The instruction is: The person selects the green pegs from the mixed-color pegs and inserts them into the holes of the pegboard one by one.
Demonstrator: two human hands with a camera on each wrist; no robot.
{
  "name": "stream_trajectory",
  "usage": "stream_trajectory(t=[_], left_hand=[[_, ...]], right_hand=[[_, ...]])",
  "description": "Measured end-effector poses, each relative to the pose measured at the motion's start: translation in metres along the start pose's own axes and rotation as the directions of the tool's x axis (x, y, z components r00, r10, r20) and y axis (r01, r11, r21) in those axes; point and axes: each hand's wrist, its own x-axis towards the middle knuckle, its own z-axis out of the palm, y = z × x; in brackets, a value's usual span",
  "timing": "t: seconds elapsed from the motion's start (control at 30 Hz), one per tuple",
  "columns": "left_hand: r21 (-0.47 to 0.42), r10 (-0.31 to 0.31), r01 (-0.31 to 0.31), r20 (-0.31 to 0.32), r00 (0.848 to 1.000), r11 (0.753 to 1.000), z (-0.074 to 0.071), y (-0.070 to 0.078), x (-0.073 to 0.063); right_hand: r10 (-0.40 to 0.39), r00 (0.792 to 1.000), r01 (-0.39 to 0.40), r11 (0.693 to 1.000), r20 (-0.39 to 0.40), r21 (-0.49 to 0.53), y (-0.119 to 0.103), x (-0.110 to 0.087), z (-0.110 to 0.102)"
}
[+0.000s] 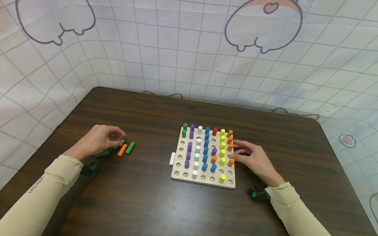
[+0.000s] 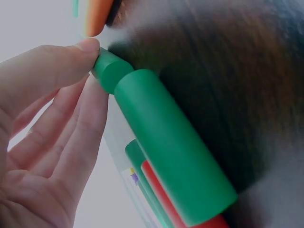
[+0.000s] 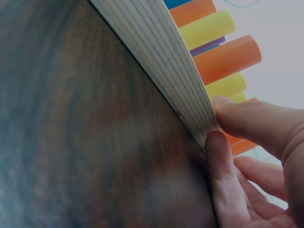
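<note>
My left hand (image 1: pixel 101 139) is at the loose pegs on the left of the table. Its thumb and fingers pinch the end of a small green peg (image 2: pixel 112 71). Right beside that lies a larger-looking green peg (image 2: pixel 173 147), with a red peg (image 2: pixel 161 192) partly hidden behind it. My right hand (image 1: pixel 255 159) grips the right edge of a wooden pegboard (image 1: pixel 181 177); in the right wrist view the thumb lies at the top edge and a fingertip against the layered side. Upright coloured pegs stand in columns on the board, among some bare holes.
An orange peg (image 1: pixel 122 150) and another green peg (image 1: pixel 130 147) lie just right of the left hand. One white peg (image 1: pixel 172 159) rests along the board's left side. Behind the dark wooden table (image 1: pixel 141 203) hangs a grid-patterned cloth (image 1: pixel 165 49).
</note>
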Motion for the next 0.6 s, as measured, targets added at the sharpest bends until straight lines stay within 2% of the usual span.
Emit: stream_trajectory(t=[0.27,0.6], left_hand=[[0.023,0.027,-0.027,0.010,1.000,0.999,-0.0004,0.0011,0.0025],[0.041,0.033,-0.034,0.035,0.999,0.999,0.0011,0.0004,0.0060]], right_hand=[[-0.013,1.000,0.013,1.000,-0.010,0.001,-0.0020,-0.0016,-0.0002],[-0.018,1.000,0.018,1.000,-0.006,-0.001,0.0007,0.0001,-0.0004]])
